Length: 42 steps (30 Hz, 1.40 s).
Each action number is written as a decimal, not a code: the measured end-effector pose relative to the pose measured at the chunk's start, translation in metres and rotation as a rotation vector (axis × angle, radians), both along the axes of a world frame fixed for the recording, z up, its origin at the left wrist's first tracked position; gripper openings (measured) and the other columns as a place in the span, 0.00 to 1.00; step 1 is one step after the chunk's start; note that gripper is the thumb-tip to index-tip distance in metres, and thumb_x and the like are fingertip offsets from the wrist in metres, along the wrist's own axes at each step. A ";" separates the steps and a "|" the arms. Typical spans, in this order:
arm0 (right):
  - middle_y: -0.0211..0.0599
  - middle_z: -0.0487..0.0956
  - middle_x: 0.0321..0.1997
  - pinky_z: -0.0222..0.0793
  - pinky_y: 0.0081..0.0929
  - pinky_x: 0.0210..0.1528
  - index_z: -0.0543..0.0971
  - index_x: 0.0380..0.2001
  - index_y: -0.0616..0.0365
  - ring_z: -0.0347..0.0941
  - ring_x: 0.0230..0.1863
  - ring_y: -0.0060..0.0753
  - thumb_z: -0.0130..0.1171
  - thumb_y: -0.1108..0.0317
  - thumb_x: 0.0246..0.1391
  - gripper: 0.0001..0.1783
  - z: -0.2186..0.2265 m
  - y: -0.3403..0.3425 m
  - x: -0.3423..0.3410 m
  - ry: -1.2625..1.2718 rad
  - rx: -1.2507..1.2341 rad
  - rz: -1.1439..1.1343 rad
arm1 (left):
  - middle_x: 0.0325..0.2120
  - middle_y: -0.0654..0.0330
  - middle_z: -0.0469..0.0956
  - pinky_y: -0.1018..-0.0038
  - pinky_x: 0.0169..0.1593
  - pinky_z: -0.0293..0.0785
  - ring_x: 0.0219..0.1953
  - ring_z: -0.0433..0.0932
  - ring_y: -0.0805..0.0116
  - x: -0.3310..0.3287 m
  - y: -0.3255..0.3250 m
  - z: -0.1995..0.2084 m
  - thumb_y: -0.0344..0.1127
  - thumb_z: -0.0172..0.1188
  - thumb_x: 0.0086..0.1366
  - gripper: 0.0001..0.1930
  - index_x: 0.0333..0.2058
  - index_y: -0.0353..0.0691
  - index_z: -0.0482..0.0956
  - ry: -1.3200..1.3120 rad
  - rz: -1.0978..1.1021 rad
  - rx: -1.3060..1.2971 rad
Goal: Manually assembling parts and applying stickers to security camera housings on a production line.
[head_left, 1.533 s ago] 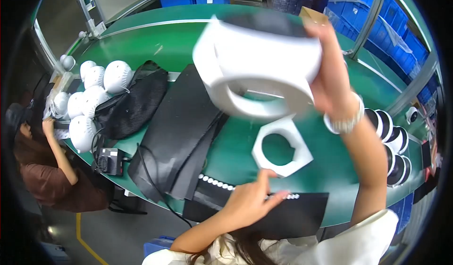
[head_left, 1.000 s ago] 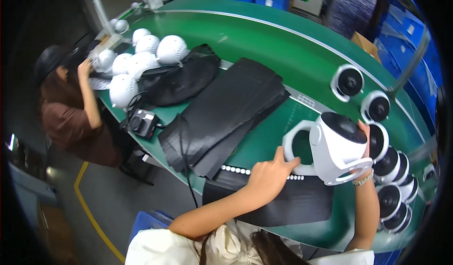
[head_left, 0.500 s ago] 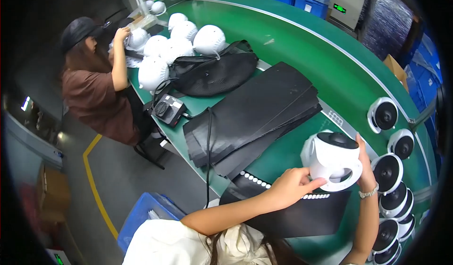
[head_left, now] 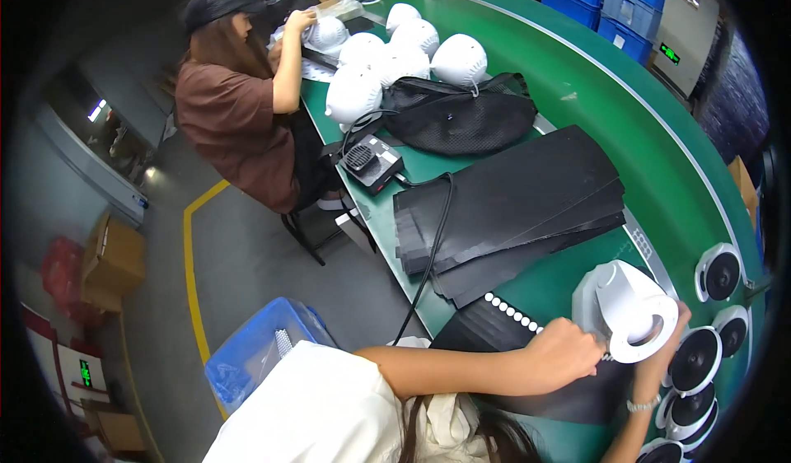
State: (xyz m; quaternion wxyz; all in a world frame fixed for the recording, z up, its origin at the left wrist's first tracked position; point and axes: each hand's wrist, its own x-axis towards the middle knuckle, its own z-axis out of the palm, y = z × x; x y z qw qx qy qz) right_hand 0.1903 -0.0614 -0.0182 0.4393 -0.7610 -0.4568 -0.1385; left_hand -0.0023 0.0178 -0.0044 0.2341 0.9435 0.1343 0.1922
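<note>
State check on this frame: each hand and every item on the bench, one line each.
left hand: closed on the base of the white housing
right hand: cupping the housing's far side
white housing: held in both hands, round opening tilted up
black sheets: stacked flat, fanned
black mesh bag: lying slumped
white domes: grouped on the table
round black-and-white parts: lined along the table edge
blue bin: on the floor, open

Your right hand (head_left: 659, 364) is mostly hidden behind the white housing (head_left: 622, 311); the lowest round black-and-white parts (head_left: 663, 453) are cut off by the rim.
</note>
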 end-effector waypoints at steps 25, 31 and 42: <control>0.35 0.69 0.24 0.57 0.27 0.26 0.73 0.38 0.62 0.64 0.23 0.34 0.69 0.65 0.33 0.25 -0.007 -0.081 -0.061 -0.009 -0.279 0.566 | 0.20 0.62 0.63 0.71 0.28 0.56 0.23 0.63 0.64 -0.015 -0.014 -0.012 0.31 0.65 0.44 0.17 0.36 0.39 0.75 0.026 -0.243 -0.068; 0.27 0.61 0.16 0.49 0.24 0.19 0.77 0.30 0.58 0.57 0.16 0.27 0.67 0.58 0.31 0.21 -0.003 -0.089 -0.044 -0.310 -0.276 0.498 | 0.18 0.63 0.63 0.70 0.27 0.56 0.22 0.62 0.64 -0.019 -0.015 -0.009 0.32 0.65 0.42 0.14 0.32 0.39 0.77 0.037 -0.226 0.031; 0.23 0.54 0.14 0.41 0.19 0.17 0.80 0.31 0.55 0.51 0.13 0.20 0.67 0.57 0.29 0.21 0.016 -0.093 -0.048 -0.427 -0.235 0.446 | 0.20 0.66 0.71 0.74 0.25 0.56 0.20 0.64 0.69 -0.007 -0.015 0.006 0.27 0.63 0.38 0.14 0.30 0.41 0.81 -0.077 -0.254 0.107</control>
